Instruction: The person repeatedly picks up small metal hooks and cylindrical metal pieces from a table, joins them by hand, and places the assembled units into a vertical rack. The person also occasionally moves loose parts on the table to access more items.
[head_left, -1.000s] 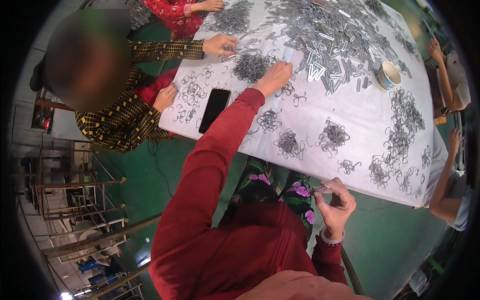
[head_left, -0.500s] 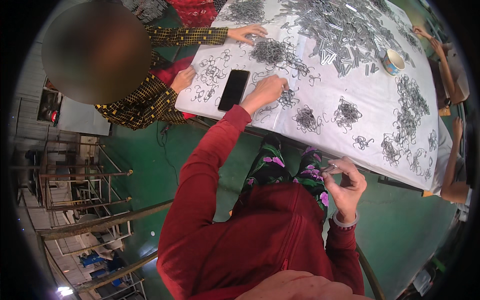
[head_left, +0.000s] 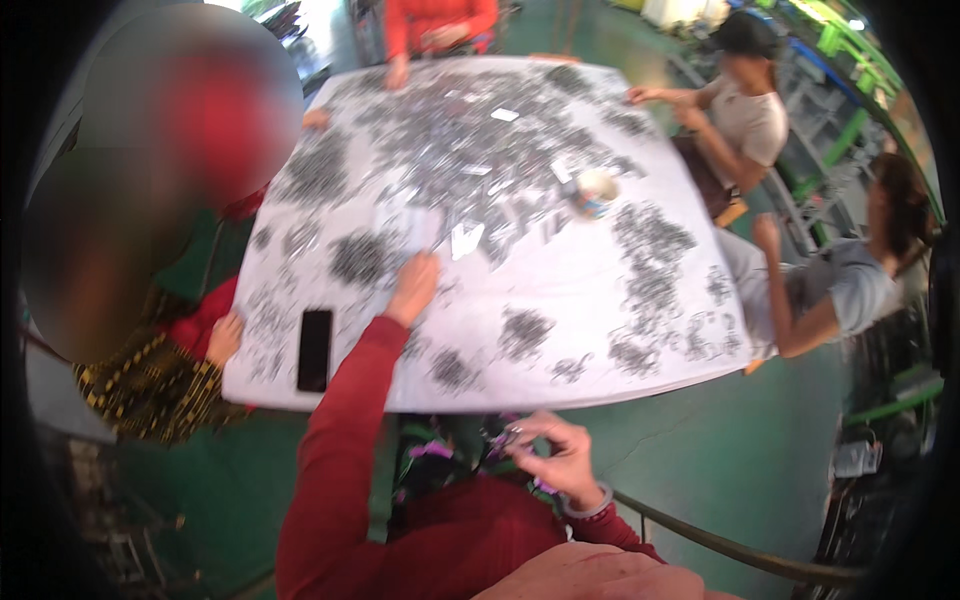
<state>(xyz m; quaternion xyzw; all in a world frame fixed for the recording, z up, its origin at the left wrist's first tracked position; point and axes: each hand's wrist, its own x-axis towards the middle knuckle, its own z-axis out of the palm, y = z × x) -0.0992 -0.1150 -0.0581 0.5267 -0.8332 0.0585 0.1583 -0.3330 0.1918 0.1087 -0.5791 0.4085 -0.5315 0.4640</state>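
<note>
My left hand (head_left: 412, 288) reaches out over the white-covered table (head_left: 590, 300), its fingers turned away and smeared by motion. Beside it on the left lies a dark pile of bent wire hooks (head_left: 358, 258); shiny flat metal strips (head_left: 466, 240) lie just beyond its fingertips. In front of the near table edge, above my lap, my right hand (head_left: 556, 456) is closed in a pinch on a small metal piece. Blur hides that piece's exact shape. Smaller heaps of hooks (head_left: 526, 332) are spread along the near side of the table.
A black phone (head_left: 315, 350) lies at the table's near left. A paper cup (head_left: 597, 192) stands right of the large strip heap (head_left: 440, 150). Co-workers sit around: a hand (head_left: 225, 338) at the left edge, a person (head_left: 740, 120) and another (head_left: 825, 290) at right, a red sleeve (head_left: 470, 15) opposite.
My view has swung up and right, bringing in the far side. My left hand has left a small hook heap and moved farther in, toward the strips. My right hand keeps its pinch.
</note>
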